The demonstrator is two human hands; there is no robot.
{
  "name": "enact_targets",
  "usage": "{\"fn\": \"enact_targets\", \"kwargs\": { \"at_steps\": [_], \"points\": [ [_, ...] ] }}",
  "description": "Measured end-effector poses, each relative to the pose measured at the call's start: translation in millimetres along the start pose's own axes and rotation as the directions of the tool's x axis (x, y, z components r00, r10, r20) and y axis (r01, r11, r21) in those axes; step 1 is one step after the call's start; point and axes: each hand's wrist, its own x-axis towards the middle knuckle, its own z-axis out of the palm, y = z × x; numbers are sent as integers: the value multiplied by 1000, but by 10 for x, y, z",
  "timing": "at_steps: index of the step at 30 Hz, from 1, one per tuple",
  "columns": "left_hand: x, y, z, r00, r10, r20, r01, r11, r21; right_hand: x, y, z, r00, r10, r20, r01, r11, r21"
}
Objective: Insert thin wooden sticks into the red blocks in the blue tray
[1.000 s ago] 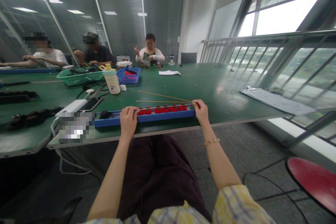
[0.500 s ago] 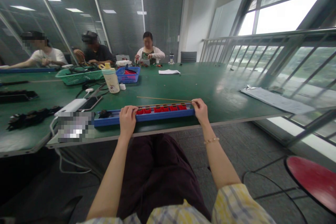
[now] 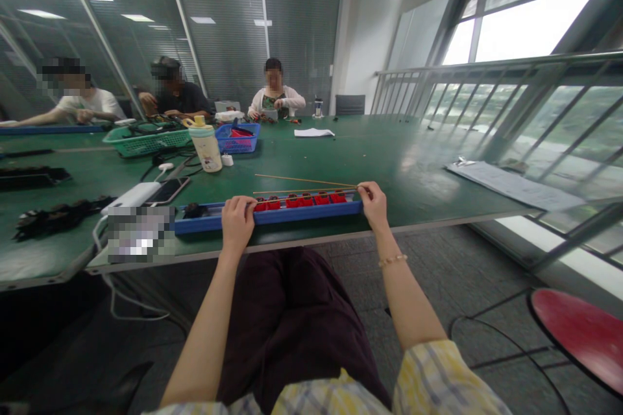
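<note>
Both hands worked at the near edge of a green workbench (image 3: 389, 162). The left hand (image 3: 237, 224), fingers curled, gripped a long blue plastic tray (image 3: 209, 224) holding a row of red parts (image 3: 296, 201). The right hand (image 3: 372, 203) pinched the ends of thin wooden sticks (image 3: 304, 179) lying just above the tray. A co-worker (image 3: 275, 100) sat across the bench, beyond a water bottle (image 3: 205, 149).

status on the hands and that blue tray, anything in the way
Left hand clasping blue tray, red blocks in it. Right hand pinching ends of thin wooden sticks. Phone beside tray's left end.
</note>
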Motion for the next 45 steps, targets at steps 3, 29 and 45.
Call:
{"fn": "enact_targets", "kwargs": {
  "at_steps": [3,29,45],
  "points": [
    [1,7,0,1000,-3,-4,3,1000,3,-1,1,3,1000,2,-1,-2,1000,-4],
    [8,27,1,999,-1,-41,0,1000,-24,2,-31,4,999,29,45,-29,1000,12],
    [1,53,-7,1000,24,-5,-24,1000,3,-2,-35,19,999,26,40,-26,1000,-11]
  ]
}}
